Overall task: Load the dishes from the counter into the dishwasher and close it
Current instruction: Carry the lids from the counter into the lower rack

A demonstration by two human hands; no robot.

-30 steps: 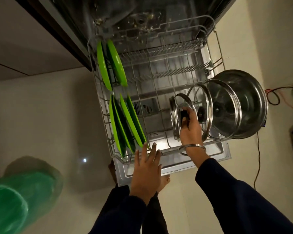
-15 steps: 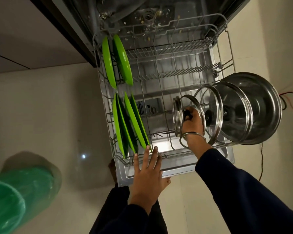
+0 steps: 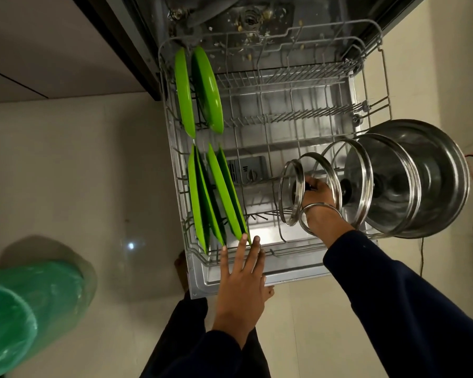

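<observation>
- the dishwasher rack [image 3: 372, 110] is pulled out over the open door, low by the floor.
- a big steel lid [image 3: 432, 181] stands on edge at the right side of the rack, with bigger glass lids [image 3: 385, 186] lined up next to it.
- green plates [image 3: 216, 192] stand on edge at the left side.
- the right hand [image 3: 316, 193] has its grip curled round the black knob of the small glass lid [image 3: 291, 189], which stands upright between the wires.
- the left hand [image 3: 241, 279] is flat with fingers straight, tips touching the front plate's edge.
- i think the small lid is light but can break and slip, so the knob is the best place to hold.
</observation>
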